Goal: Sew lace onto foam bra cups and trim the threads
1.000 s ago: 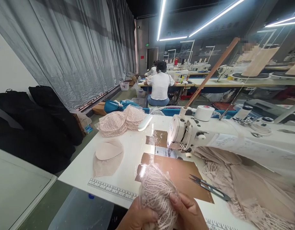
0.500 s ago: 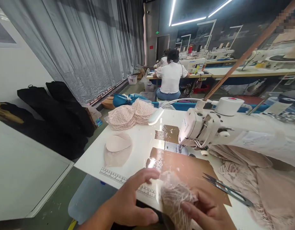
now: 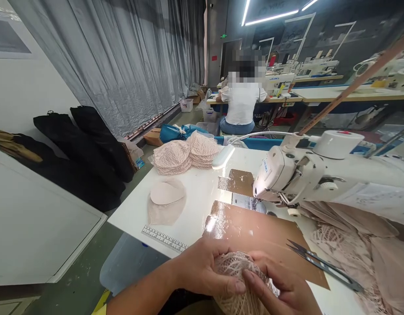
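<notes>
Between my two hands, at the table's front edge, is a pale pink lace bra cup point(image 3: 236, 267). My left hand point(image 3: 205, 271) grips its left side, thumb on top. On the other side my right hand point(image 3: 277, 280) pinches it between thumb and fingers. The lower part of the cup runs out of the picture. Just beyond lies a brown sheet point(image 3: 254, 232) taped in front of the sewing machine point(image 3: 280, 175). Open-bladed thread snips point(image 3: 326, 264) rest on the sheet's right side.
Stacked lace cups point(image 3: 172, 157) stand at the table's far left. Nearer are a smooth beige cup piece point(image 3: 165, 203) and a printed ruler point(image 3: 162, 238). Beige lace fabric point(image 3: 346, 253) heaps up at the right. A small lamp point(image 3: 223, 157) leans over the table. A co-worker point(image 3: 243, 105) sits ahead.
My left hand, apart from the lace cup before, has moved right and closed on it. The cup has turned and now shows a rounded face. The view has shifted slightly left.
</notes>
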Motion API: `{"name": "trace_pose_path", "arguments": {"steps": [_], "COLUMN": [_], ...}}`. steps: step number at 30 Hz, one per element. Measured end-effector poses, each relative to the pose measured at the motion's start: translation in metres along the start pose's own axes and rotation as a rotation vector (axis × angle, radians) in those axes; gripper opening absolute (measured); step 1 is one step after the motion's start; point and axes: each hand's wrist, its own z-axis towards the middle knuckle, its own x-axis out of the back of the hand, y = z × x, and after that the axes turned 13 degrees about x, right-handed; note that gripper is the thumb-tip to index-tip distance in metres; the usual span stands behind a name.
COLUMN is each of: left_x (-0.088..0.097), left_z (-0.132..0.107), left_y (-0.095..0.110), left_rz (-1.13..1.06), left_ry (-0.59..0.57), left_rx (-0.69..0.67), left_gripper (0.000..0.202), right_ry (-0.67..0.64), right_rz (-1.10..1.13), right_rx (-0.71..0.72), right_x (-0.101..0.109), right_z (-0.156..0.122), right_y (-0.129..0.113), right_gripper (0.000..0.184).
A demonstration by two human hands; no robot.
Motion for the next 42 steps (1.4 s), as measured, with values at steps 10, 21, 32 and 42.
{"name": "trace_pose_path", "arguments": {"steps": [10,21,32,42], "left_x": [0.007,0.002,0.002,0.020], "left_z": [0.002,0.012,0.020,0.028], "left_y": [0.006,0.006,0.015,0.012], "left_rz": [0.003,0.014,0.039,-0.029], "left_ry": [0.070,0.045,0.041,-0.209], "left_rx": [0.028,0.013,-0.008,0.159], "left_gripper": [0.022,0.019,0.021,0.033], "right_ry": [0.074,0.065,0.143,0.026], "right_rz": [0.026,0.001,-0.164,-0.038], "right_rx": [-0.060,-0.055,-0.109,-0.170], "right_x": [-0.001,0.009,0.016,0.026], "right_z": [0.001,0.007,0.012,0.018], "right_y": [0.009,0.002,0.007,0.006], "right_gripper": [0.033,0.029,0.025,0.039]}}
